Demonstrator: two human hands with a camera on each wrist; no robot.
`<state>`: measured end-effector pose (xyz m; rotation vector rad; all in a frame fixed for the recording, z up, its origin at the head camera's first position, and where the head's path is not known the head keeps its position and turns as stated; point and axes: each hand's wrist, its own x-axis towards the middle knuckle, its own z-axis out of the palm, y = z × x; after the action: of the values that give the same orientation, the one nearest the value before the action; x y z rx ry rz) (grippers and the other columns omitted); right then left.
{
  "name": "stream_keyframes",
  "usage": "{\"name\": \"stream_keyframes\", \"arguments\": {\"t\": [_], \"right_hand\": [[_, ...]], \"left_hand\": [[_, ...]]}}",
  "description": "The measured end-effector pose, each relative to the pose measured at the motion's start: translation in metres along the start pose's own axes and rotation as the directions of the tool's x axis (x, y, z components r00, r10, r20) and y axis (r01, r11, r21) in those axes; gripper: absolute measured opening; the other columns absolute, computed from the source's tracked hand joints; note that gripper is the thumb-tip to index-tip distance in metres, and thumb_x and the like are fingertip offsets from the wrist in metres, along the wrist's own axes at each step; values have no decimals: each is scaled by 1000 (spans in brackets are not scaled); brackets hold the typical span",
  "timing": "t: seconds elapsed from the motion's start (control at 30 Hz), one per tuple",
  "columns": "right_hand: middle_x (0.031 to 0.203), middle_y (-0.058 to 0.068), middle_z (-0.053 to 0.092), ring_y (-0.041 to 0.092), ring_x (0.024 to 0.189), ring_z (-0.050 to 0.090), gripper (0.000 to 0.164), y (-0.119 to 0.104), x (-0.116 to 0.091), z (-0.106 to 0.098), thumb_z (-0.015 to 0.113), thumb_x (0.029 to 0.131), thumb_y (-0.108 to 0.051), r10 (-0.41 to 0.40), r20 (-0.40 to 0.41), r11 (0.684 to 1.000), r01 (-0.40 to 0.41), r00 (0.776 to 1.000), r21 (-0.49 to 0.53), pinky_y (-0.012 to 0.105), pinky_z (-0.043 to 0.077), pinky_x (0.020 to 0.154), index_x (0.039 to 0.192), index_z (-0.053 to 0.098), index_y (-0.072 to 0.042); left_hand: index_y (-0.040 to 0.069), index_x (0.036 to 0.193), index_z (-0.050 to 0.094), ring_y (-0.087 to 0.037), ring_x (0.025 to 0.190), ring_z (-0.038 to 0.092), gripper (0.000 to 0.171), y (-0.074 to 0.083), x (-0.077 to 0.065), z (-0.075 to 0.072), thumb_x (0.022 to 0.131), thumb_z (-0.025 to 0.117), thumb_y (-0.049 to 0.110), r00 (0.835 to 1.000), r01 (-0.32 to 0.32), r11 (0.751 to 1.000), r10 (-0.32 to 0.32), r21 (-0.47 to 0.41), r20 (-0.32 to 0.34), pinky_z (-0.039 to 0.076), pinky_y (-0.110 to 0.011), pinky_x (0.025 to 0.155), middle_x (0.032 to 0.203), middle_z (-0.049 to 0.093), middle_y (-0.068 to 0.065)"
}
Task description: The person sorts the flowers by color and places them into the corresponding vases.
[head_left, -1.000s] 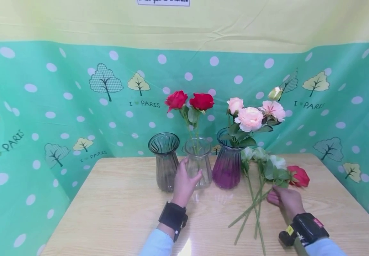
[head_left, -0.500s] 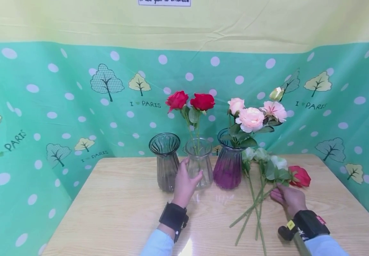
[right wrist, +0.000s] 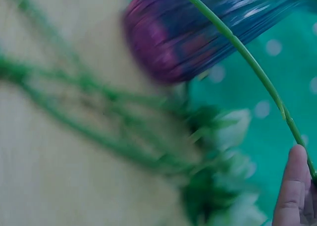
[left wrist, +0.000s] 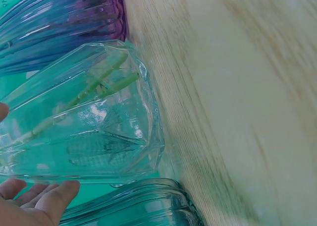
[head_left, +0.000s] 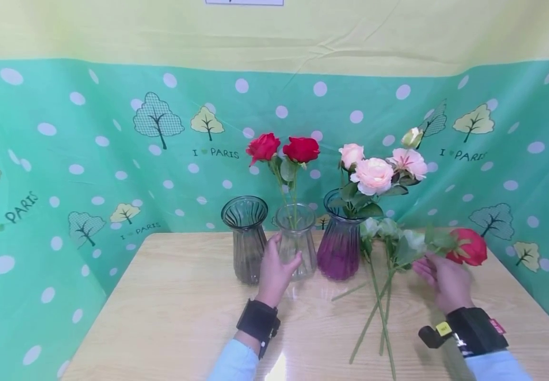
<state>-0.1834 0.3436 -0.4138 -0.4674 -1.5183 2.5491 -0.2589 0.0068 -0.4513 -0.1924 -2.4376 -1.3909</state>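
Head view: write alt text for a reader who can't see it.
A person's right hand holds a red rose; the left hand grips a clear vase with two more roses. A grey vase and purple vase with pink flowers flank it; white flowers lie on the table.

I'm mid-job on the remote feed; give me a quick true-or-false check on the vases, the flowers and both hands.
1. The left hand has the clear vase between thumb and fingers. True.
2. White flowers lie on the table. True.
3. The right hand holds a white flower. False: it holds a red rose by its stem.
4. The grey vase stands between the other two vases. False: the grey vase is at the left end, with the clear one in the middle.
5. Pink flowers stand in the purple vase. True.
6. The clear vase holds no flowers. False: two other red roses stand in it.
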Motion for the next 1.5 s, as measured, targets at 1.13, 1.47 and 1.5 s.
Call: {"name": "stream_keyframes", "arguments": {"t": [1.13,1.47,1.5], "right_hand": [[78,19,69,25,69,70,22,-29,-42,121,72,80,-5,-547,-218,751,589,808,300,33,58,70,89,62,13],[78,17,68,24,69,70,28,-28,-43,134,68,83,-4,-660,-189,701,686,727,195,34,58,70,97,59,18],[78,17,69,23,69,70,28,-28,-43,136,68,83,-4,-673,-184,694,698,716,177,34,58,70,97,59,19]], "left_hand": [[2,134,40,-33,122,51,68,2,-1,-1,81,70,31,1000,-16,1000,16,-3,-12,44,-44,104,134,50,-18],[2,134,41,-34,122,51,67,1,-2,-1,81,70,32,1000,-12,1000,12,-9,-10,44,-44,104,134,50,-18],[2,134,41,-34,122,51,67,2,-2,-1,81,70,32,1000,-9,1000,9,-11,-9,44,-44,104,134,50,-18]]}}
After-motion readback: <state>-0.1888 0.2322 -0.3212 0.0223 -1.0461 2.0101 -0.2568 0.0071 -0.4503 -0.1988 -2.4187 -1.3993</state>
